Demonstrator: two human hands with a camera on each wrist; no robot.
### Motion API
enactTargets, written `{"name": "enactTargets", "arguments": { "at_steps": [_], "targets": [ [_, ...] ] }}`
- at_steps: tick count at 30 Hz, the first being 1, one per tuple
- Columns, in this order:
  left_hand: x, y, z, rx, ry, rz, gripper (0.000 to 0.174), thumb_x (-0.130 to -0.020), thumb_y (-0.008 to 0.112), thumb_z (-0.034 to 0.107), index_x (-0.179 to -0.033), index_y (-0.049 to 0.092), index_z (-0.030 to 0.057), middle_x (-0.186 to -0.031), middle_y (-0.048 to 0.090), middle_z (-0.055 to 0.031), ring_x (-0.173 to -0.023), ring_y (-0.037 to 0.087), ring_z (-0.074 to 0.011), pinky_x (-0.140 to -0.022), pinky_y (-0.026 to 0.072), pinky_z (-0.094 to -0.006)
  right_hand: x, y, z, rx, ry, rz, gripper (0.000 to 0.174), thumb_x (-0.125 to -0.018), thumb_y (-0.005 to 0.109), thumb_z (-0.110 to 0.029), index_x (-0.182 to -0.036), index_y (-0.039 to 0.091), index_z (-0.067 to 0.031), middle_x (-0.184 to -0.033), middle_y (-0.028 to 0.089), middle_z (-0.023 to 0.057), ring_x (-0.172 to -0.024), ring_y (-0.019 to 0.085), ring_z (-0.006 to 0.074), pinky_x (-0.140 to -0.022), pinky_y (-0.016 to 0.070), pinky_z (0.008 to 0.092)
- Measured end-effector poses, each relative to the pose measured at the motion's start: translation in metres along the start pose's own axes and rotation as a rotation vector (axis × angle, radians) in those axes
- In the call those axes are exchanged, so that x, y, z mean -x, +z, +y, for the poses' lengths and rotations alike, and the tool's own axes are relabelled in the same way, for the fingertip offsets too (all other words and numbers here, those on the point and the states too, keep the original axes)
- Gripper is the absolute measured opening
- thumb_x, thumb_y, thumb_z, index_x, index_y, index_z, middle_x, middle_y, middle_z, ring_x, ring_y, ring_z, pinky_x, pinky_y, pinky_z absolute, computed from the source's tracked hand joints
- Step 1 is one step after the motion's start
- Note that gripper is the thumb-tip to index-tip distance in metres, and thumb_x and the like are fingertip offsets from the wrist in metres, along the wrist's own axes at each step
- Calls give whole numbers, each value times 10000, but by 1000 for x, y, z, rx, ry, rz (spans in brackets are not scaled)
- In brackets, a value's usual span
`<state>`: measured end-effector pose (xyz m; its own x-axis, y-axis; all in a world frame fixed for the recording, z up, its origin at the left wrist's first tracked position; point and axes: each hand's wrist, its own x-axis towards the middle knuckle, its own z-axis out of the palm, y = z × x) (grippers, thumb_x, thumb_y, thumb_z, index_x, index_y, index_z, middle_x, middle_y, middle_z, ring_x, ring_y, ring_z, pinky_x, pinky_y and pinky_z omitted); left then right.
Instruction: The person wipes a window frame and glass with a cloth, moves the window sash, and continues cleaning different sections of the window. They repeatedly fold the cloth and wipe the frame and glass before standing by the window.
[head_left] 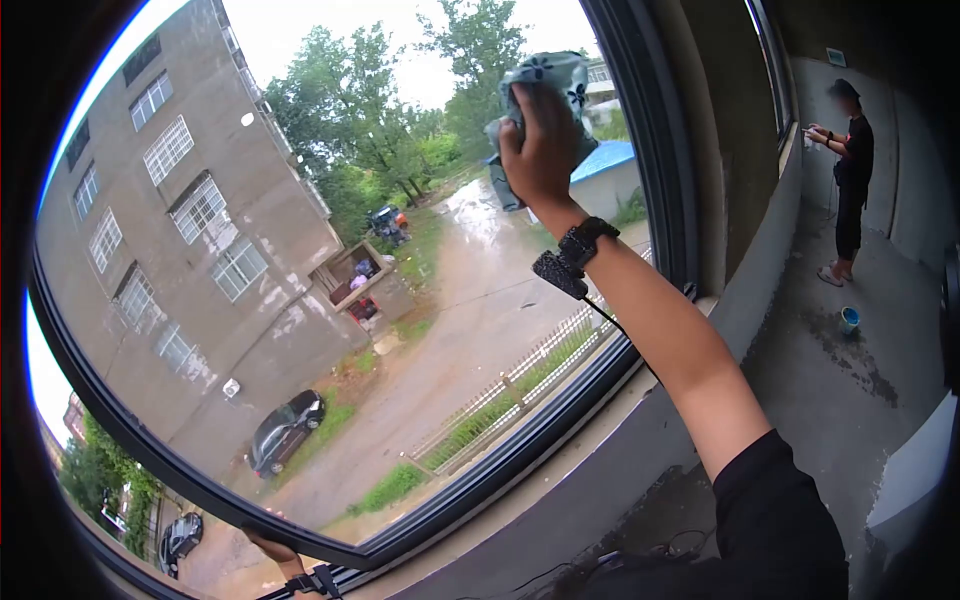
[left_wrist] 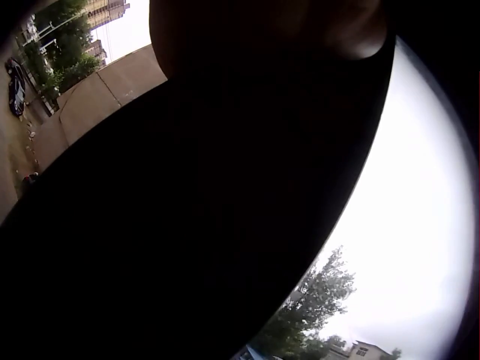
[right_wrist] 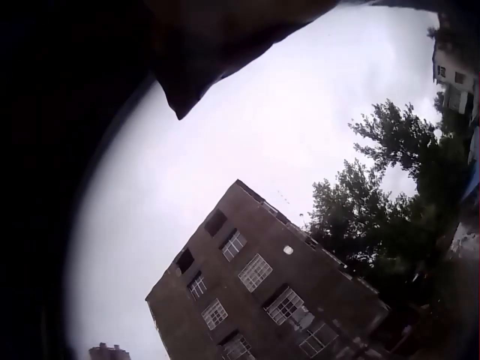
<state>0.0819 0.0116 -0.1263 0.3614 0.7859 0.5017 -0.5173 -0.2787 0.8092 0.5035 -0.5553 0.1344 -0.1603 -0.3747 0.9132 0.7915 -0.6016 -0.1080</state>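
In the head view, my right hand presses a light blue-green cloth with dark flower prints against the upper right of the window glass. Its fingers look extended over the cloth, and the palm side is hidden. My left hand grips the dark window frame at the bottom, partly behind it, with fingertips showing through the glass. The left wrist view has the hand as a dark shape over the black frame. A dark cloth corner hangs at the top of the right wrist view.
A person in dark clothes stands at the right, near a blue bucket on the wet-patched concrete floor. The sill runs below the glass. Outside are a grey building, trees and parked cars. A cable hangs from the right wrist.
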Motion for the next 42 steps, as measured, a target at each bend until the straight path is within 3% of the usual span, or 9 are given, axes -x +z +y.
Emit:
{"name": "enactTargets", "arguments": {
  "at_steps": [7, 13, 19, 24, 29, 35, 36, 39, 42],
  "targets": [
    [12, 21, 14, 25, 37, -32, 615, -912, 344, 623, -1186, 488, 91, -918, 597, -91, -756, 600, -202, -698, 524, -333, 2, 82, -268, -389, -175, 34, 381, -641, 628, -158, -1016, 594, -98, -1156, 495, 138, -1142, 423, 348, -1004, 301, 513],
    [18, 29, 20, 22, -12, -57, 625, -921, 340, 609, -1191, 475, 61, -930, 595, -97, -773, 595, -194, -711, 510, -326, 53, 95, -417, -392, -460, 21, 461, -758, 517, -238, -1181, 592, -74, -1276, 507, 121, -1228, 394, 318, -1102, 190, 487],
    [12, 21, 10, 20, -31, 59, 627, -935, 315, 590, -1255, 473, 74, -962, 585, -85, -848, 584, -181, -748, 501, -318, 5, 89, -343, -393, -1134, -105, 386, -808, 511, -320, -1182, 603, -280, -1307, 514, -35, -1226, 446, 190, -1089, 273, 430],
    [12, 14, 16, -44, 23, 155, 630, -920, 324, 609, -1198, 495, 70, -953, 584, -87, -806, 582, -193, -706, 507, -326, -88, 106, -215, -296, -684, -198, 343, -800, 572, -359, -1128, 634, -278, -1268, 548, -53, -1195, 477, 182, -1026, 353, 398],
    [15, 23, 25, -97, 89, 210, 532, -932, 335, 563, -1122, 491, 92, -870, 551, -73, -718, 569, -186, -615, 508, -301, -145, 56, -62, -234, -259, 285, 80, -672, 559, -109, -750, 541, -107, -756, 545, 101, -703, 559, 326, -589, 437, 440],
    [-2, 2, 26, -318, 229, 234, 352, -953, 402, 423, -1136, 442, 125, -907, 548, -63, -688, 557, -158, -580, 513, -279, -44, 1, 124, 197, 118, 111, 492, -732, 588, -138, -1221, 551, -104, -1114, 604, 162, -1019, 565, 361, -878, 447, 439],
    [-15, -16, 20, -374, 282, 199, 342, -956, 408, 410, -1147, 427, 127, -915, 543, -65, -682, 551, -158, -579, 512, -277, -11, -5, 153, 27, 198, 102, 357, -836, 548, -239, -1182, 607, -173, -1211, 573, 108, -1138, 506, 305, -987, 369, 429],
    [-1, 11, 37, -224, 184, 160, 443, -954, 346, 495, -1049, 484, 85, -847, 555, -62, -677, 552, -163, -597, 504, -290, 108, -59, 148, 264, 254, 41, 440, -877, 492, -177, -1303, 480, -69, -1251, 517, 215, -1160, 470, 392, -1001, 345, 450],
    [-6, -3, 24, -171, 92, 104, 633, -936, 254, 612, -918, 549, 53, -768, 565, -53, -673, 563, -166, -612, 496, -283, 225, -97, 46, 196, 438, -151, 520, -897, 420, -214, -1378, 365, -23, -1401, 332, 271, -1299, 292, 447, -1083, 190, 515]
  ]
}}
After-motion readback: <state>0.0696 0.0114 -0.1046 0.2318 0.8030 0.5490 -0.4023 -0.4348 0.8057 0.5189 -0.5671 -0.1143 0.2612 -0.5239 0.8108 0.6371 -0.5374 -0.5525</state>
